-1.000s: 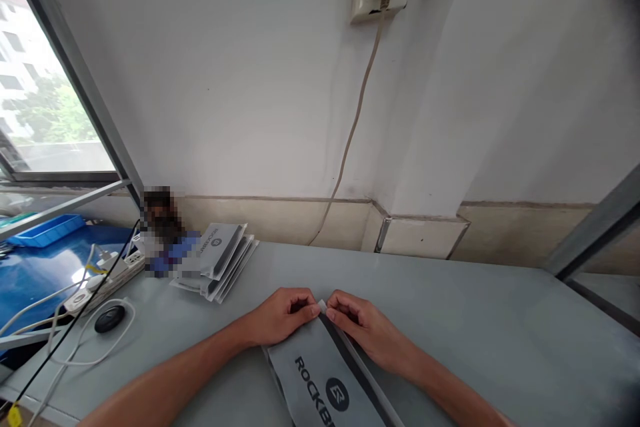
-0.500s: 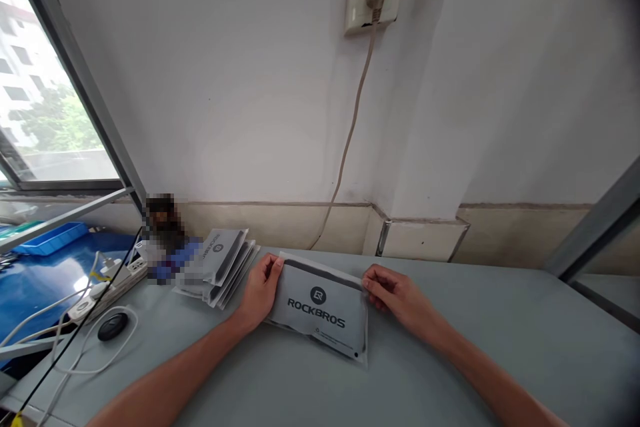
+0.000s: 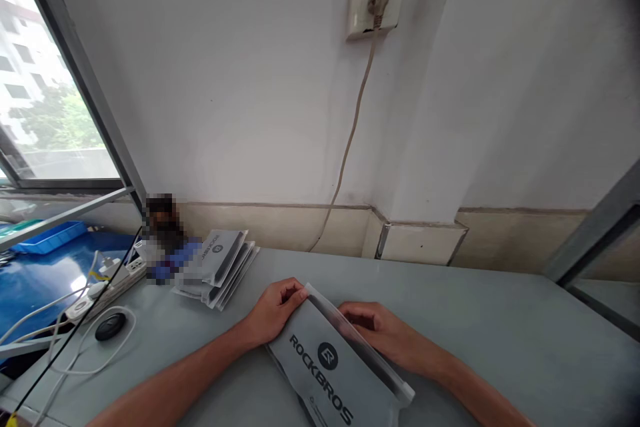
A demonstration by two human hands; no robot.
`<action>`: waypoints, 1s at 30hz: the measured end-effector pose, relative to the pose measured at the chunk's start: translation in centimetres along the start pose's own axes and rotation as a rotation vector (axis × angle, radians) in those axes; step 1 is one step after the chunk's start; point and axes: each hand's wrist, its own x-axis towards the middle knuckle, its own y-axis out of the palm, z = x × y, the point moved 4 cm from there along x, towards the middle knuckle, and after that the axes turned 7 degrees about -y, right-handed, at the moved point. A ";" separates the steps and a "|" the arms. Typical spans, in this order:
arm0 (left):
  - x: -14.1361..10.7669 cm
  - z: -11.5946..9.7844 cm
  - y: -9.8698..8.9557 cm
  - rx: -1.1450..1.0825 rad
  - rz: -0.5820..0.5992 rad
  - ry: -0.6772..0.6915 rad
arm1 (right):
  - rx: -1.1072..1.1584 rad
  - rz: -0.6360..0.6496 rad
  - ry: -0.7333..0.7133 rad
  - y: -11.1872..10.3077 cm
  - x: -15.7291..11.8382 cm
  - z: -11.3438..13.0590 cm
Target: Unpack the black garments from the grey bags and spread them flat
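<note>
A frosted grey zip bag (image 3: 345, 373) printed ROCKBROS is tilted in front of me, its lower end cut off by the bottom of the view. My left hand (image 3: 275, 312) is closed on the bag's upper left corner, pinched between thumb and fingers. Along the clear zip edge, my right hand (image 3: 387, 333) has its curled fingers at the strip, partly hidden behind it. To the left of my left hand lies a stack of similar printed bags (image 3: 225, 263) on the grey table (image 3: 475, 327).
At the left are a white power strip (image 3: 113, 290) with cables and a round black object (image 3: 111, 327). A blue tray (image 3: 53, 237) sits on a blue surface beyond. The wall carries a socket (image 3: 379, 0) with a hanging cord. A pixelated patch covers something beside the stack.
The bag has come down and nearer, turning so its zip edge slopes down to the right. My left hand moved with its corner; my right hand slid from the far corner to mid-edge.
</note>
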 end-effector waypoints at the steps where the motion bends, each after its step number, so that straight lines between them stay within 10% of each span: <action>1: 0.0 -0.1 0.1 -0.007 0.002 0.000 | 0.012 -0.014 0.001 0.3 0.0 0.2; 10: 0.8 0.9 -1.4 -0.341 -0.133 -0.207 | 0.016 -0.115 0.009 0.5 0.6 -1.6; 18: 0.3 0.3 -0.3 -0.608 0.039 -0.230 | -0.012 -0.640 -0.149 -2.8 0.9 -3.1; 30: -0.4 -0.9 -0.1 -0.234 -0.141 0.067 | 0.225 -0.209 -0.109 -1.0 1.4 -2.7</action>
